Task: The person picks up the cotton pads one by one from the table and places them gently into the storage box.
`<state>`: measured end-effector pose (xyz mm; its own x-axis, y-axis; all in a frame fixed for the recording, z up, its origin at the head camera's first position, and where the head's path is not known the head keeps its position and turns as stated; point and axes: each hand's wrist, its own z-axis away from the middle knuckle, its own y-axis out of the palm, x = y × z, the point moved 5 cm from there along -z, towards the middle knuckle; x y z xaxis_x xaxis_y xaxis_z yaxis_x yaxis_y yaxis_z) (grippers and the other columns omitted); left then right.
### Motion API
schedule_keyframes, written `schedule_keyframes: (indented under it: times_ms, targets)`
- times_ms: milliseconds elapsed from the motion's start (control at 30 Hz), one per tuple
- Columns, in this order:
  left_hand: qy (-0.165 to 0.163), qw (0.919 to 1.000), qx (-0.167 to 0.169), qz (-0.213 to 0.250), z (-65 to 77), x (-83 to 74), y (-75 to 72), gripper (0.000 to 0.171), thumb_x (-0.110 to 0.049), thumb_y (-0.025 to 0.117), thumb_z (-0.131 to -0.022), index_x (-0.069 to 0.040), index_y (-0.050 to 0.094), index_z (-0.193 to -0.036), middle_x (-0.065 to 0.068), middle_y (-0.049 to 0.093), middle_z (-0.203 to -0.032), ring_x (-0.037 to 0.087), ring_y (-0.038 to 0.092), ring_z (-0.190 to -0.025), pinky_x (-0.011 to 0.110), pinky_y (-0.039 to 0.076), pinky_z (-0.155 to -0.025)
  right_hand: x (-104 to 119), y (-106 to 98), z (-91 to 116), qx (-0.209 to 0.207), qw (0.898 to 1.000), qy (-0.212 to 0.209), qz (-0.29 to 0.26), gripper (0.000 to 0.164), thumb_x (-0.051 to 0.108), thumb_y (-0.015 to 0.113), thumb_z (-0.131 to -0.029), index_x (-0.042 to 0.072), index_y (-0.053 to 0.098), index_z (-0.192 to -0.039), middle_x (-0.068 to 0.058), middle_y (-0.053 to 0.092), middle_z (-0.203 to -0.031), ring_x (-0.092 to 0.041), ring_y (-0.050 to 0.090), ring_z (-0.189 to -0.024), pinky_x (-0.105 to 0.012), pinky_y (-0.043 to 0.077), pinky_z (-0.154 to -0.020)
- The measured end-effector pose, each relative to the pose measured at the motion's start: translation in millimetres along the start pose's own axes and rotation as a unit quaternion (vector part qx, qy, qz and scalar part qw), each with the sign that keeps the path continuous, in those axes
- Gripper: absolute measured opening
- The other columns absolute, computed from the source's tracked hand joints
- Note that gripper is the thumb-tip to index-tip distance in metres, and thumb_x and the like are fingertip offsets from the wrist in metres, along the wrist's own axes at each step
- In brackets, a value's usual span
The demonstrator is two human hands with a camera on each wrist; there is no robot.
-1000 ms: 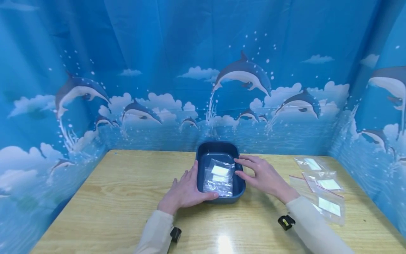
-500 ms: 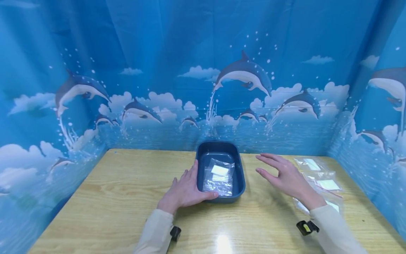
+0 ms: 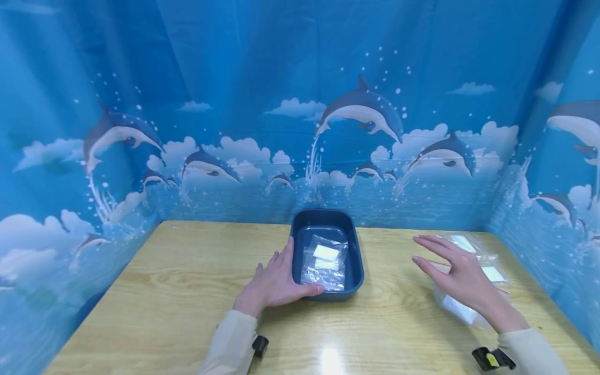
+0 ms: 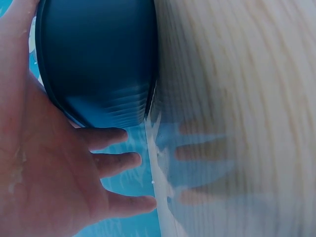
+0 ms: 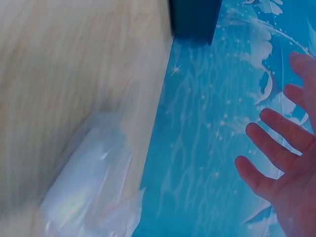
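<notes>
A dark blue rectangular bin stands near the table's back edge in the head view. Inside it lie clear plastic bags with white pieces in them. My left hand rests against the bin's left side, thumb over the front rim and fingers spread; the left wrist view shows the palm beside the bin wall. My right hand hovers with nothing in it, fingers extended, over more clear zip bags at the right. In the right wrist view, a bag lies below the spread fingers.
The wooden table backs onto a blue dolphin-print curtain, which also closes off both sides. Dark wrist devices sit at both sleeves. Other flat bags lie toward the back right.
My right hand has left the bin's right rim and moved right, over the bags on the table. The left hand and the bin have stayed in place.
</notes>
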<state>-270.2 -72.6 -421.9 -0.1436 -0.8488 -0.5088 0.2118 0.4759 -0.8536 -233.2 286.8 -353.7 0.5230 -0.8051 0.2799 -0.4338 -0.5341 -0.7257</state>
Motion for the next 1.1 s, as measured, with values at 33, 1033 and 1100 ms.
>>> schedule_keyframes:
  times_ms: [33, 1033, 1100]
  targets:
    - [0.0, 1.0, 0.0, 0.0, 0.6, -0.3, -0.3, 0.136, -0.084, 0.068, -0.071, -0.017, -0.002, -0.166, 0.013, 0.019, -0.172, 0.041, 0.023, -0.157, 0.072, 0.017, -0.123, -3, -2, 3, 0.0, 1.0, 0.006, -0.005, 0.055, 0.013, 0.084, -0.084, 0.024, 0.069, -0.135, -0.01, 0.072, -0.129, -0.014, 0.062, -0.126, -0.002, 0.037, -0.096]
    - [-0.004, 1.0, -0.002, 0.001, 0.7, -0.8, 0.1, 0.136, -0.085, 0.068, -0.072, -0.017, -0.003, -0.166, 0.013, 0.02, -0.172, 0.041, 0.024, -0.157, 0.072, 0.017, -0.123, -95, -17, 71, 0.054, 0.966, 0.206, -0.148, 0.039, 0.015, 0.069, -0.099, -0.003, 0.065, -0.133, 0.043, 0.059, -0.113, 0.025, 0.057, -0.098, -0.002, 0.052, -0.076]
    - [-0.004, 1.0, -0.003, 0.002, 0.6, -0.8, 0.4, 0.136, -0.084, 0.068, -0.072, -0.017, -0.003, -0.166, 0.014, 0.021, -0.171, 0.041, 0.025, -0.156, 0.072, 0.017, -0.123, -100, -17, 75, 0.062, 0.969, 0.199, -0.131, 0.04, 0.016, 0.072, -0.097, -0.003, 0.066, -0.132, 0.043, 0.057, -0.114, 0.027, 0.053, -0.101, 0.0, 0.05, -0.076]
